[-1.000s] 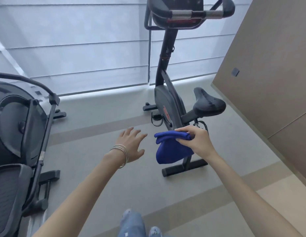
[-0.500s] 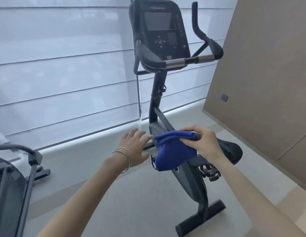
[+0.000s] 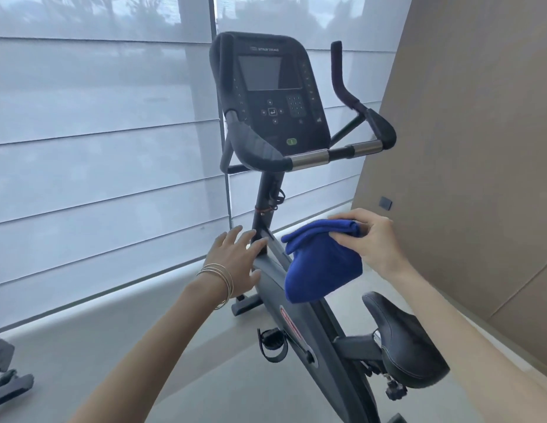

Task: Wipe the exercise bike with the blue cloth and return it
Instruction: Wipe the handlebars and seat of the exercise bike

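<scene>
Exercise bike [image 3: 309, 331] stood upright on the grey floor [image 3: 144, 361] before the shaded window [image 3: 98, 148], with a brown wall panel [image 3: 464, 148] to its right. Its console [image 3: 275, 93] and handlebar [image 3: 312, 158] were at the top, the saddle [image 3: 403, 346] low at right. Blue cloth [image 3: 322, 267] was held in the air in front of the bike's sloping frame, between column and saddle. It was folded over and hung as a limp pouch; whether it touched the frame could not be told. Right hand [image 3: 373, 239] pinched the cloth along its folded upper edge, fingers curled over the fold. Left hand [image 3: 235, 257] was released, fingers spread and straight, holding nothing, near the foot of the column; contact with the bike could not be resolved. Thin bangles [image 3: 220, 280] sat on the left wrist. Judgement: wiping not yet begun. Cloth looked light, soft, thick-piled and not fragile; it should drape and bunch rather than slip. Best taken bunched into a pad under a flat palm for wiping; an edge pinch serves only for carrying.
</scene>
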{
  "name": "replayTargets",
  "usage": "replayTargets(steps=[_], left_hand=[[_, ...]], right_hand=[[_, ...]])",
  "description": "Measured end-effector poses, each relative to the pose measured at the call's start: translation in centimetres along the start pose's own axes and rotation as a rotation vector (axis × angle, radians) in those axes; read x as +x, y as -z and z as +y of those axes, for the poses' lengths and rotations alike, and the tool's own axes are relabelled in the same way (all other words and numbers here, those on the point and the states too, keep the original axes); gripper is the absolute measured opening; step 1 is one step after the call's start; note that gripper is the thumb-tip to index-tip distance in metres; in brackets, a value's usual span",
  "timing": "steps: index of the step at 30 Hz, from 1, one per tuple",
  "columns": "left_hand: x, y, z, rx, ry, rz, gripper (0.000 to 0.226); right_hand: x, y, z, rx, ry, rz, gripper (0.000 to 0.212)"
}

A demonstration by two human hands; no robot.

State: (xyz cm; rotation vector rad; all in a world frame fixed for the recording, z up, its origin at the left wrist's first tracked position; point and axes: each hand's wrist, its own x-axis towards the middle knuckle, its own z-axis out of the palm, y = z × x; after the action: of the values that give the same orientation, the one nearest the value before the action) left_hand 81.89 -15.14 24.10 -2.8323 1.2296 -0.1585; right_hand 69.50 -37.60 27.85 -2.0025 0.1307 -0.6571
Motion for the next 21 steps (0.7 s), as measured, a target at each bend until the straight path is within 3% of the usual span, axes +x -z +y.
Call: replayTargets(steps=[10, 18, 21], left_hand=[[13.7, 4.4, -3.2, 0.078, -0.002, 0.195, 0.068], [20.8, 6.7, -4.4, 0.103, -0.01, 0.251, 0.072], [22.9, 6.7, -5.1, 0.096, -0.012, 0.232, 0.072]], right_hand=[[14.6, 1.3, -0.2, -0.032, 0.106, 0.089, 0.022], [25.0, 1.4, -0.7, -0.107, 0.213, 0.346, 0.022], [26.5, -0.7, 1.9, -0.202, 0.203, 0.288, 0.019]])
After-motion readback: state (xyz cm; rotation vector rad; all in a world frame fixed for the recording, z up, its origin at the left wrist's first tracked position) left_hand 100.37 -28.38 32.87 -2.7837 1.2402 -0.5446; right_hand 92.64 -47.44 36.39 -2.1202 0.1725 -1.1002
